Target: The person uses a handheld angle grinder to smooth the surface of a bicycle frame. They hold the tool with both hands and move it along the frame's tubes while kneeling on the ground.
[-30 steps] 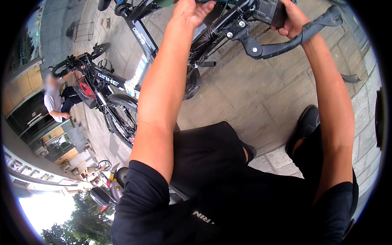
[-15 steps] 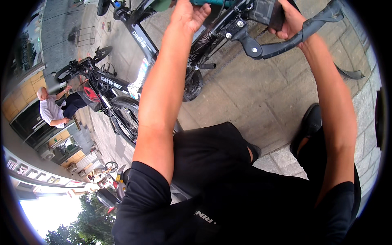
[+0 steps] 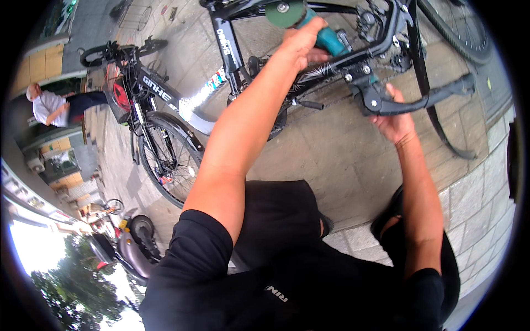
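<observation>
My left hand point(image 3: 305, 43) is closed around the teal body of an angle grinder point(image 3: 329, 42), just behind its green disc point(image 3: 286, 12). The tool passes across a black bicycle frame point(image 3: 326, 70) with a white pattern. My right hand point(image 3: 396, 122) is curled at the grinder's rear end, low by the frame. A black kickstand point(image 3: 425, 100), bolted to a bracket, crosses in front of that hand and hides part of its grip. The disc lies within the frame's opening, near a tube; whether it touches cannot be made out.
A black wheel point(image 3: 461, 33) is at the upper right, a curved black strip point(image 3: 441, 132) below it. Left stands another black bicycle point(image 3: 165, 138). A seated person point(image 3: 52, 107) is at far left, a parked motorcycle point(image 3: 130, 251) at lower left. Paving point(image 3: 342, 165) lies underfoot.
The bicycle frame, the grinder and both my hands sit lower in the picture, so the green disc and more of the frame show. My right hand now appears behind the kickstand.
</observation>
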